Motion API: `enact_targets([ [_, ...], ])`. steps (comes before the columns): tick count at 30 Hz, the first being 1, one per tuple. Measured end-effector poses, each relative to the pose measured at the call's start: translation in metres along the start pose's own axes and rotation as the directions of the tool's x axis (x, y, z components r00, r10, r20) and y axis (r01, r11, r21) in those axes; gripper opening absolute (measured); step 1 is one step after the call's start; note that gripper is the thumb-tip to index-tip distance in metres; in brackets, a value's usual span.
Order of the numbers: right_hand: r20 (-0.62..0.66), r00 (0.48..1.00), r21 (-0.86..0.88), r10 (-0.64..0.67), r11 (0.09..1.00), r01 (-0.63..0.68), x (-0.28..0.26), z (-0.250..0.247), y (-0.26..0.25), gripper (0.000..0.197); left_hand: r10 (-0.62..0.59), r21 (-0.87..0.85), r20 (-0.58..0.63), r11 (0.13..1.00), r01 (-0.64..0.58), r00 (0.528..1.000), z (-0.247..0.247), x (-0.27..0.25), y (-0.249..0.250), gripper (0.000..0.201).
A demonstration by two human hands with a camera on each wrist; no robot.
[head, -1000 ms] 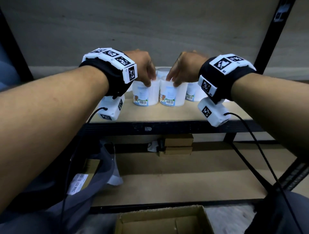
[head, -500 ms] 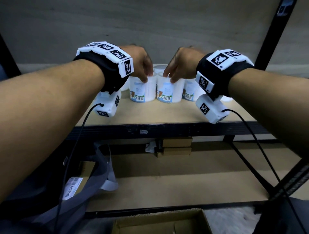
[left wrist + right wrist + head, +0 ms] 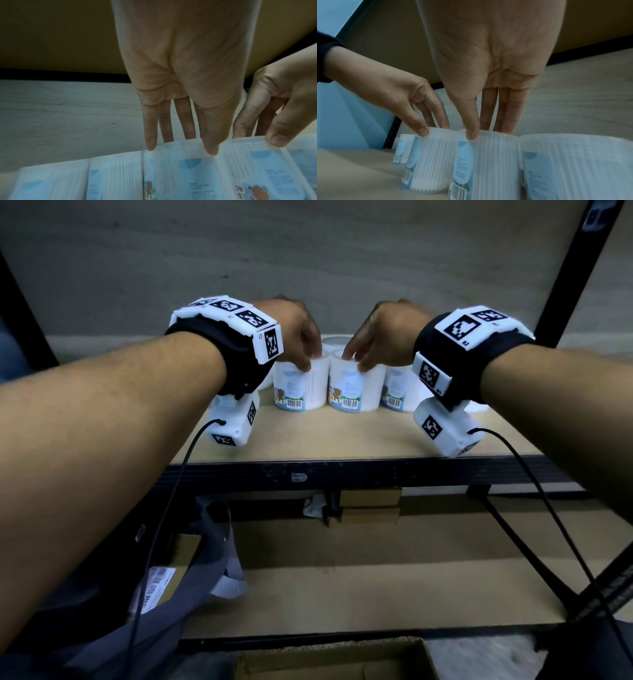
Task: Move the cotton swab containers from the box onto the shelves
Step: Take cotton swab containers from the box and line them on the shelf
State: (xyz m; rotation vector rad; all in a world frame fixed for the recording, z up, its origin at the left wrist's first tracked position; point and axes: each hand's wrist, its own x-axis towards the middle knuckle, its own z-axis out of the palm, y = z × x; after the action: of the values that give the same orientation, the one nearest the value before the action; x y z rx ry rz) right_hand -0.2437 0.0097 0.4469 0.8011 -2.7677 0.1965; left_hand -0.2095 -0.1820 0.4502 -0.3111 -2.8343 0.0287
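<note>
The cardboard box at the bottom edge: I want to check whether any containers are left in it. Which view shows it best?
The head view, and only barely: the brown cardboard box is cut off by the bottom edge, so most of its inside stays out of sight. Neither wrist view shows it; both look at the fingers and the shelved containers.

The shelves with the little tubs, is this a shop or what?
Probably a stockroom or shop backroom: bare metal-framed shelves, identical barcoded cotton swab containers lined up, and a cardboard box on the floor.
</note>
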Motion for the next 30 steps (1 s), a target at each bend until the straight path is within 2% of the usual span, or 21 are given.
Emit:
enact_targets([
  [6, 0.005, 1.000, 0.002, -0.006, 1.000, 0.006, 0.002, 0.002, 0.004, 0.034, -0.008, 0.005, -0.030, 1.000, 0.008, 1.000, 0.003, 0.000, 0.001, 0.028],
  [14, -0.022, 1.000, -0.037, -0.014, 0.999, 0.013, 0.000, 0.004, 0.004, 0.035, -0.013, 0.001, -0.009, 1.000, 0.013, 1.000, 0.002, 0.002, 0.003, 0.029],
  [17, 0.004, 0.999, -0.053, -0.035, 0.998, 0.035, -0.002, 0.003, 0.004, 0.036, -0.021, -0.017, 0.002, 1.000, 0.021, 1.000, 0.004, -0.001, 0.003, 0.030],
  [20, 0.013, 0.998, 0.009, -0.056, 0.998, 0.056, -0.006, 0.005, 0.008, 0.038, -0.034, -0.046, 0.019, 0.998, 0.035, 0.999, 0.007, -0.007, 0.004, 0.039],
  [24, -0.071, 0.997, 0.142, -0.016, 0.990, 0.026, -0.016, 0.001, 0.019, 0.050, -0.048, 0.000, 0.019, 0.999, 0.048, 0.999, 0.015, -0.019, 0.005, 0.060],
  [27, -0.079, 0.995, 0.131, 0.054, 0.990, -0.043, -0.026, -0.006, 0.027, 0.054, -0.076, 0.021, 0.018, 0.997, 0.076, 0.997, 0.018, -0.028, -0.001, 0.070],
  [30, -0.081, 0.992, 0.091, 0.093, 0.992, -0.086, -0.036, -0.013, 0.034, 0.051, -0.089, 0.020, 0.024, 0.996, 0.088, 0.996, 0.014, -0.040, -0.004, 0.068],
])
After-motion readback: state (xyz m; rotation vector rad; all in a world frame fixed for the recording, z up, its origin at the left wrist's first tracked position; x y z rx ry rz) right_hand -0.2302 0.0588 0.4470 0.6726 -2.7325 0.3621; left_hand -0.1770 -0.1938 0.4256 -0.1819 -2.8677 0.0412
